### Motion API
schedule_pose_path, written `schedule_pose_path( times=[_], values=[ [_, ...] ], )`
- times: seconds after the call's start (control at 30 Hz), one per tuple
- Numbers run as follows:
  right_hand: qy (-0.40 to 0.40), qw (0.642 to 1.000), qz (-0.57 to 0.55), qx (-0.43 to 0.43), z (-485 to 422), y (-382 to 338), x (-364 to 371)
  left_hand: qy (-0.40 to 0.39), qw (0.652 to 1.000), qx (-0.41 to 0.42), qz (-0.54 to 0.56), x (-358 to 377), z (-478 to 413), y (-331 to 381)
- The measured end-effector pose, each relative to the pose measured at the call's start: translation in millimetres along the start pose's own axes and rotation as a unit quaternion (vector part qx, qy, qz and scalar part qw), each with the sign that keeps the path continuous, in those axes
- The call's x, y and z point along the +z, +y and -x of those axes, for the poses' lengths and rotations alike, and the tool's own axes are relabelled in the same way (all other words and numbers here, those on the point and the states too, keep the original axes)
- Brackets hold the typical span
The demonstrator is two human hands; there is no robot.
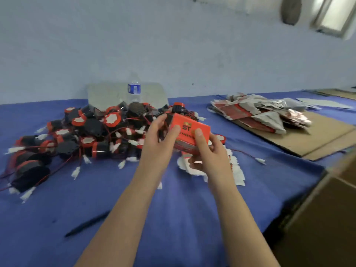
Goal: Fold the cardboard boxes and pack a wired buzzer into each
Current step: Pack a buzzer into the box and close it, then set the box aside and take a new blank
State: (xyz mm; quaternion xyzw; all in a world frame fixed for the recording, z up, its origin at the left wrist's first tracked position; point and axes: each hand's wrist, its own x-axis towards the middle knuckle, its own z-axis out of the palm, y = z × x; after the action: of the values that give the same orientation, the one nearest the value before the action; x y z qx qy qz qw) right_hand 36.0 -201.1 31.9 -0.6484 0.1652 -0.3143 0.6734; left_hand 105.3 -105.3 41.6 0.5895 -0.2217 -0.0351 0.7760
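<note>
Blue cloth (173, 218) covers the table; wired buzzers (92, 132) lie heaped left of and behind the fingers, with flat box blanks (250, 114) to their right and a water bottle (134, 91) beyond. The left hand (159, 145) and right hand (210, 155) grip 1 red cardboard box (189, 124), with 2 thumbs pressed on its top face

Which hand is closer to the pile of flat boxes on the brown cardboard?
Right. The right hand grips the orange box's end toward the pile of flat boxes; the left hand grips its other end, farther away.
</note>
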Motion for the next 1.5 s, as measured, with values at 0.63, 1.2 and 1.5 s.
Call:
schedule_pose_path(
  times=[0.63, 1.2, 1.5],
  values=[
    [0.41, 0.795, 0.446, -0.023, 106, -103, -287, -0.403, 0.908, 0.021, -0.113, 323, 127, 10],
    [-0.18, 0.951, 0.252, -0.007, -3, 57, 113, 0.169, 0.97, -0.118, -0.127, -90, -4, -28],
    [0.04, 0.84, 0.541, 0.019, -49, 89, 99, 0.293, 0.935, -0.199, -0.035, -195, -5, -49]
  ],
)
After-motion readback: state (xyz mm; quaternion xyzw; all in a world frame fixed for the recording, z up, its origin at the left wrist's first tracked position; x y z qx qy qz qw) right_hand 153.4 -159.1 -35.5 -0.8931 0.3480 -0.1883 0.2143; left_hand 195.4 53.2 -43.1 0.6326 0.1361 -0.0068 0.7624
